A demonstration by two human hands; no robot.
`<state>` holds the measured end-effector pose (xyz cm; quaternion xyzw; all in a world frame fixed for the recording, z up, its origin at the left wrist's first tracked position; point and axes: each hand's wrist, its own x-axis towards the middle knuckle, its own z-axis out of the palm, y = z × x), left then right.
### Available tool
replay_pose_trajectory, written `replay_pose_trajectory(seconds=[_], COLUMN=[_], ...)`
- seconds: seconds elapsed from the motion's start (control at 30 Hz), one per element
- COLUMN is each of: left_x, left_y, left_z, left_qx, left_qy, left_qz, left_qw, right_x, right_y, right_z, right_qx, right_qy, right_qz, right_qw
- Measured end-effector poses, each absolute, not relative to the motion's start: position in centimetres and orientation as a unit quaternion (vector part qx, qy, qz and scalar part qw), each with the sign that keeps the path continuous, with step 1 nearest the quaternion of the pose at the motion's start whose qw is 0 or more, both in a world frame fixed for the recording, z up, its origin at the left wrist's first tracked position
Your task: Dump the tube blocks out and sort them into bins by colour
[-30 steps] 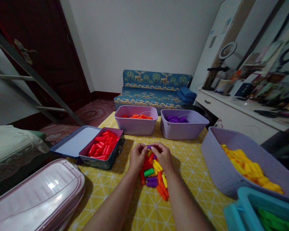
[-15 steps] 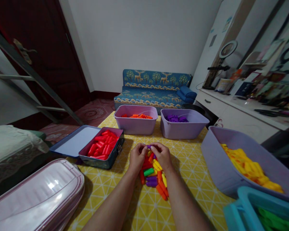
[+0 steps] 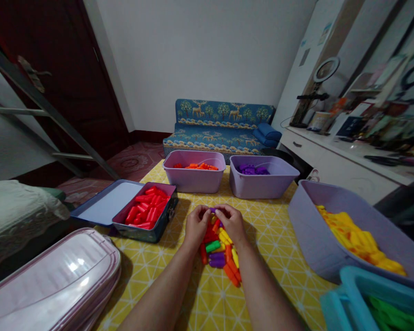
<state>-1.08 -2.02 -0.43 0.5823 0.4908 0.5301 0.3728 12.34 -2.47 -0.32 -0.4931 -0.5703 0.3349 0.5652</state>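
Note:
Between the fingertips of my left hand (image 3: 197,225) and my right hand (image 3: 232,224) is a small purple plastic piece (image 3: 212,210), pinched from both sides. Both hands are closed on it at the far end of a mixed pile. Below them lie several loose pieces on the yellow patterned tablecloth (image 3: 262,239): a green piece (image 3: 212,246), purple pieces (image 3: 217,259), orange pieces (image 3: 231,273), yellow pieces (image 3: 225,236) and a red piece (image 3: 203,253). My hands and forearms hide part of the pile.
A lilac bin (image 3: 195,180) holds orange pieces, another lilac bin (image 3: 258,186) purple ones, and a third lilac bin (image 3: 306,230) yellow ones. A turquoise basket (image 3: 351,285) has green pieces. Left are an open tin box (image 3: 158,232) of red pieces and pink-edged lids (image 3: 62,276).

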Motion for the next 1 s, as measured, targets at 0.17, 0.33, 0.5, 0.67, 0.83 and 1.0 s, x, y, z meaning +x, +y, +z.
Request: replay_pose_trajectory(seconds=[0.17, 0.33, 0.5, 0.67, 0.83, 1.0], left_x=[-1.0, -1.0, -1.0, -1.0, -1.1, -0.9], left_y=[-2.1, -2.1, -2.0, -1.9, -1.9, -2.1], left_z=[-0.3, -0.4, -0.3, -0.3, 0.0, 0.4], left_qx=[0.578, 0.575, 0.562, 0.545, 0.538, 0.543], left_qy=[0.493, 0.486, 0.484, 0.485, 0.5, 0.506], left_qz=[0.527, 0.534, 0.541, 0.548, 0.552, 0.544], left_qw=[0.381, 0.384, 0.396, 0.409, 0.395, 0.392], right_x=[12.3, 12.3, 12.3, 12.1, 12.3, 13.9], right_y=[-2.4, -2.5, -2.6, -2.9, -3.0, -1.1], right_z=[-0.3, -0.3, -0.1, 0.5, 3.0, 8.7], right_qx=[-0.491, -0.492, -0.496, -0.489, -0.477, -0.472], right_qy=[-0.568, -0.572, -0.582, -0.605, -0.558, -0.403], right_qz=[0.34, 0.336, 0.315, 0.285, 0.292, 0.201], right_qw=[0.567, 0.563, 0.562, 0.561, 0.613, 0.757])
